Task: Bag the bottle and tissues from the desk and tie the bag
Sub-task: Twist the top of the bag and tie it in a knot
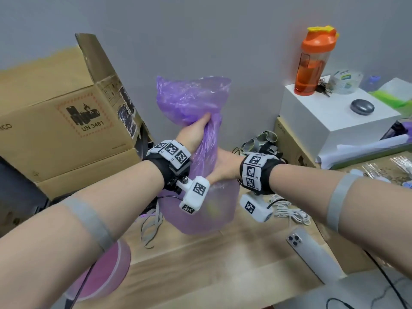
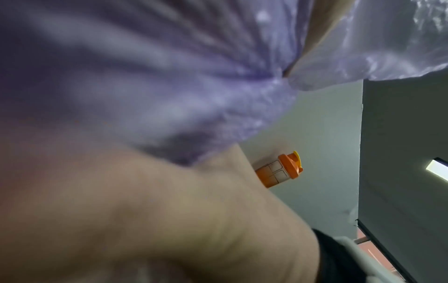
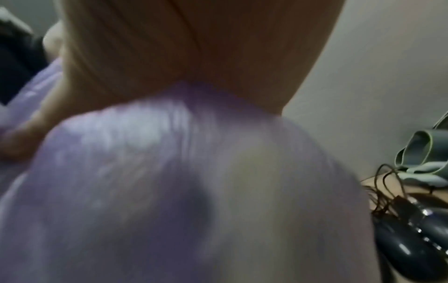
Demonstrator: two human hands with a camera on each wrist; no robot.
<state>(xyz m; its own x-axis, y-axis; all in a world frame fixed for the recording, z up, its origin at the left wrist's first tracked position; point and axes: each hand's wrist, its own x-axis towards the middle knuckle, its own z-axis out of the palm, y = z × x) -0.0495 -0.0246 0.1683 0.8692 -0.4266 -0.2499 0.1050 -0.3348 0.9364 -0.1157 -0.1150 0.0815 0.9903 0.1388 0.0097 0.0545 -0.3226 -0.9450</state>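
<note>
The purple plastic bag (image 1: 198, 204) hangs upright at frame centre above the wooden desk (image 1: 200, 264), long axis vertical. The left hand (image 1: 195, 132) grips its gathered neck high; the right hand (image 1: 225, 167) clasps the neck lower, just beneath. The loose mouth flares above both fists, ready for knotting.

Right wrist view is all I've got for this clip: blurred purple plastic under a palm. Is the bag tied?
Observer: No knot. In the head view the purple bag flares open at its mouth above the left hand, which grips the gathered neck.
Operator: And the right hand?
Observer: The right hand grips the neck lower down, just above the bulging bottom.
Operator: Any bottle left out?
Observer: An orange shaker bottle stands upright on a white box at the right.
</note>
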